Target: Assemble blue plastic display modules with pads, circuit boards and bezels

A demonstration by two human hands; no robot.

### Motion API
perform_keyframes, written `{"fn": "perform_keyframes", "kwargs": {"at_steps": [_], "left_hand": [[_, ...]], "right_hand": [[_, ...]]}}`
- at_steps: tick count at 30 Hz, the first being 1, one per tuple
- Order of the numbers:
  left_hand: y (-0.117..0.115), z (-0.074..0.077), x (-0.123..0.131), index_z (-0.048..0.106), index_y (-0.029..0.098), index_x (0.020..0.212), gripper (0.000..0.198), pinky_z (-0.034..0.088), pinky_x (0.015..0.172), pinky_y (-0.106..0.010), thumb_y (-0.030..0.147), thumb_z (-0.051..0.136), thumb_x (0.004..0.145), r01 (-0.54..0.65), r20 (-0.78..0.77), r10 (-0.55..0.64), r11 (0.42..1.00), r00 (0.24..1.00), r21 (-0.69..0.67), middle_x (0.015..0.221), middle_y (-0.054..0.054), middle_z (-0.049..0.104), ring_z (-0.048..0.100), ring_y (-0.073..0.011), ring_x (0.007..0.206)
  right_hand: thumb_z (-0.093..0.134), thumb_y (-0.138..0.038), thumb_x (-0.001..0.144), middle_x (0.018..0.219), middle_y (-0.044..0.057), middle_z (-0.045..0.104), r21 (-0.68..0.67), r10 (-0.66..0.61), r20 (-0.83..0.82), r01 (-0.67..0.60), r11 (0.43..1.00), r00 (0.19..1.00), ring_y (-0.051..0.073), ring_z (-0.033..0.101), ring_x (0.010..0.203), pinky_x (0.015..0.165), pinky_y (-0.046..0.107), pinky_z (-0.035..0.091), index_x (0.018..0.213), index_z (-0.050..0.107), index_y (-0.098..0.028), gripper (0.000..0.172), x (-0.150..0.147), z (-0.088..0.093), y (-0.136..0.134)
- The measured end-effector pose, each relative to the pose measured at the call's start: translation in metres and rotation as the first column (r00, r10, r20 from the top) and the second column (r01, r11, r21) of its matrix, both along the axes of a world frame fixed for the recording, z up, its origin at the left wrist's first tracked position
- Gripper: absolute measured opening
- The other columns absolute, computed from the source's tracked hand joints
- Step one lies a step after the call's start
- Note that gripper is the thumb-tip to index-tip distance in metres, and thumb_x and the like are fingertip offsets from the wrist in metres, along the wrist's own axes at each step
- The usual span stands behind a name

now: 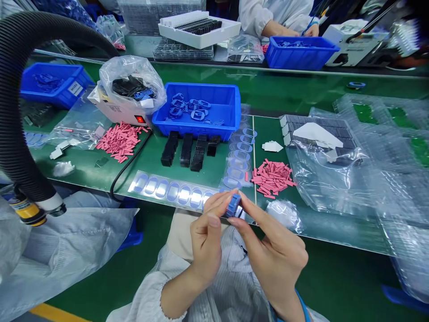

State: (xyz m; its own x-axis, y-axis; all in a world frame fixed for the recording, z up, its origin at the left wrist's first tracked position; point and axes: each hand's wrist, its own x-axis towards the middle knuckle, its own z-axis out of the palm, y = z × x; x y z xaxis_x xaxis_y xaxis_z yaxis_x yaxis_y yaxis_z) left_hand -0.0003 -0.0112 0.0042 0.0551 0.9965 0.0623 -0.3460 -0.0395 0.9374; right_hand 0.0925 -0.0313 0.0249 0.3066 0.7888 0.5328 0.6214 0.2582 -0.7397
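A small blue part [233, 205] is held up between both hands, just off the table's front edge. My left hand [211, 232] pinches it from the left with thumb and fingers. From the right, the thumb and index finger of my right hand [268, 237] grip the same part. Behind the hands lies a clear strip of oval stickers [162, 188]. Stacks of black pieces [186, 150] stand in front of a blue bin [197, 129] that holds blue oval rings [198, 115]. Pink strips [272, 177] are heaped to the right.
A black flexible hose [16, 89] arches at the left. Near it are a bag-topped box [115, 109] and a second pink heap [120, 141]. Plastic-wrapped trays [321, 134] cover the right side. Across the conveyor, another person's hands [284, 30] work behind a blue bin [300, 56].
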Motion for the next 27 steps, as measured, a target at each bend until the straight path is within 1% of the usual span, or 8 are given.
{"fn": "perform_keyframes", "kwargs": {"at_steps": [2,5,9,13,16,20,23,27], "left_hand": [[0.003,0.006,-0.004,0.071,0.03,0.105,0.029,0.046,0.096,-0.042,0.042,0.05,0.089,-0.013,-0.173,0.028,0.996,0.985,0.088,0.11,-0.005,0.072,0.061,-0.0235,0.107],[0.011,0.019,-0.014,0.073,0.031,0.1,0.022,0.052,0.075,-0.035,0.03,0.068,0.078,-0.036,-0.408,0.157,0.957,0.899,0.289,0.094,-0.003,0.076,0.063,-0.0205,0.084],[0.019,0.03,-0.024,0.074,0.028,0.095,0.028,0.05,0.06,-0.031,0.014,0.074,0.071,0.062,-0.564,0.195,0.913,0.803,0.404,0.082,-0.001,0.078,0.063,-0.0162,0.064],[0.021,0.028,-0.029,0.072,0.023,0.097,0.03,0.05,0.054,-0.028,0.006,0.069,0.073,0.129,-0.575,0.208,0.862,0.791,0.489,0.08,-0.002,0.078,0.065,-0.015,0.058],[0.021,0.024,-0.031,0.07,0.022,0.1,0.033,0.051,0.056,-0.028,0.004,0.067,0.073,0.175,-0.572,0.217,0.816,0.791,0.552,0.083,-0.003,0.078,0.069,-0.0169,0.064],[0.018,0.023,-0.034,0.068,0.021,0.103,0.032,0.052,0.059,-0.028,0.005,0.065,0.076,0.267,-0.578,0.165,0.764,0.799,0.588,0.085,-0.004,0.078,0.071,-0.0181,0.068],[0.017,0.026,-0.035,0.068,0.02,0.098,0.024,0.052,0.062,-0.03,0.009,0.065,0.077,0.286,-0.601,0.151,0.772,0.785,0.568,0.084,-0.004,0.077,0.069,-0.0182,0.07],[0.018,0.031,-0.035,0.066,0.018,0.095,0.016,0.051,0.068,-0.032,0.018,0.066,0.079,0.338,-0.65,0.103,0.787,0.753,0.516,0.083,-0.005,0.075,0.066,-0.0193,0.075]], "right_hand": [[0.067,-0.009,0.079,0.109,-0.002,0.07,0.011,-0.028,0.002,0.028,1.0,1.0,0.022,0.071,0.088,0.071,0.032,0.062,0.127,0.052,-0.037,0.058,0.0,-0.003,-0.001],[0.066,-0.007,0.079,0.109,-0.001,0.07,0.039,-0.06,0.058,0.058,0.998,0.996,0.024,0.071,0.088,0.072,0.034,0.062,0.129,0.05,-0.036,0.06,0.001,-0.008,-0.003],[0.069,-0.001,0.073,0.109,0.004,0.07,0.114,-0.046,0.179,0.025,0.993,0.983,0.025,0.071,0.088,0.076,0.035,0.061,0.129,0.053,-0.027,0.064,0.005,-0.015,-0.006],[0.072,-0.002,0.07,0.11,0.007,0.07,0.137,0.053,0.205,-0.082,0.987,0.977,0.024,0.069,0.094,0.082,0.035,0.059,0.129,0.053,-0.022,0.065,0.012,-0.019,-0.006],[0.064,-0.009,0.08,0.111,0.005,0.07,0.014,0.195,-0.024,-0.194,0.981,0.981,0.021,0.066,0.102,0.087,0.035,0.056,0.121,0.059,-0.024,0.044,0.021,-0.017,-0.006],[0.055,-0.015,0.088,0.095,0.003,0.071,-0.093,0.327,-0.306,-0.37,0.924,0.894,0.018,0.067,0.091,0.079,0.031,0.057,0.101,0.064,-0.025,0.019,0.031,-0.014,-0.004],[0.056,-0.018,0.087,0.086,0.003,0.07,-0.055,0.383,-0.339,-0.425,0.904,0.859,0.018,0.067,0.084,0.079,0.034,0.056,0.095,0.064,-0.024,0.012,0.035,-0.014,-0.004],[0.06,-0.016,0.085,0.082,0.002,0.069,-0.042,0.4,-0.293,-0.43,0.902,0.868,0.018,0.066,0.08,0.08,0.036,0.055,0.094,0.064,-0.023,0.012,0.036,-0.016,-0.005]]}}
